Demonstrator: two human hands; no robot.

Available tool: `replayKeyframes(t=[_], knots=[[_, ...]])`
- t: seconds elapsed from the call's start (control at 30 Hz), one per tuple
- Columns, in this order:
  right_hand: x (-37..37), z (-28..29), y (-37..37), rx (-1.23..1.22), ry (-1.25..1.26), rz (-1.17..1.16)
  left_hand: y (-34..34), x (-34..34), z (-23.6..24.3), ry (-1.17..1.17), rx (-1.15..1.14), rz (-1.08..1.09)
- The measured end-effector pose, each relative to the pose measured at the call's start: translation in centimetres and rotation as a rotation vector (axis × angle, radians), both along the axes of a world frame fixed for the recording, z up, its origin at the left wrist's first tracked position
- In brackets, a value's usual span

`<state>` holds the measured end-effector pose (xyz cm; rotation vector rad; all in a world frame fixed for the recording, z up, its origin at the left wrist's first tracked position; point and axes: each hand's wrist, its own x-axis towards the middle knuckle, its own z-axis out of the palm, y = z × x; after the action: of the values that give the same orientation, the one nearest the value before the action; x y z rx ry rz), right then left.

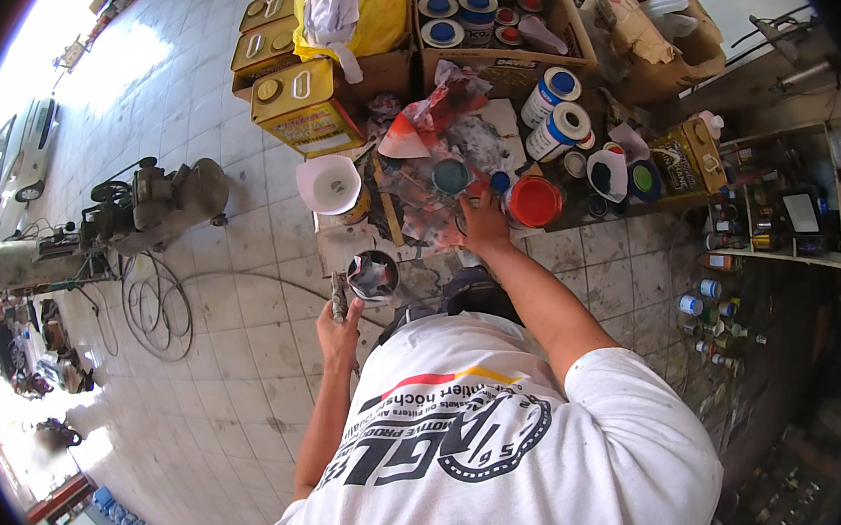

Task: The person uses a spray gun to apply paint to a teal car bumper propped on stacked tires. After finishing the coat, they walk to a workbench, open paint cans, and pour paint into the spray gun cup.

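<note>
My left hand [339, 333] is closed around the grip of what looks like a paint spray gun [339, 295]. Its dark round cup [372, 276] has crumpled, paint-stained material showing in it. On the paint-smeared bench my right hand [485, 224] reaches forward with fingers stretched out and apart. A small blue cap [500, 181] is just beyond those fingers, and an open tin of dark green paint [450, 176] is to their left. Close on the right stands an open tin of bright red paint [534, 202]. Whether the fingertips touch anything is hard to see.
A white plastic cup [331, 187] stands at the bench's left. Yellow rectangular cans [306, 112], a yellow bag [383, 9] and a cardboard box [503, 65] of blue-lidded tins line the back. Stained rags [443, 115] cover the middle. A hose [150, 324] crosses the tiled floor.
</note>
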<state>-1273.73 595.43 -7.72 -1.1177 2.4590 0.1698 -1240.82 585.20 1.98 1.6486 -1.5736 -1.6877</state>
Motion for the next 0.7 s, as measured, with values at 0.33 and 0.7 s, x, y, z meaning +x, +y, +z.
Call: replayKeyframes(t=[0.33, 0.7], knots=[[2.7, 13.2, 4.7, 0.031, -0.191, -0.217, -0.6, 0.7, -1.6, 0.018, 0.014, -0.073], [-7.0, 10.8, 8.2, -0.251, 0.11, -0.327, -1.9, -3.9, 0.9, 0.047, 0.007, -0.22]])
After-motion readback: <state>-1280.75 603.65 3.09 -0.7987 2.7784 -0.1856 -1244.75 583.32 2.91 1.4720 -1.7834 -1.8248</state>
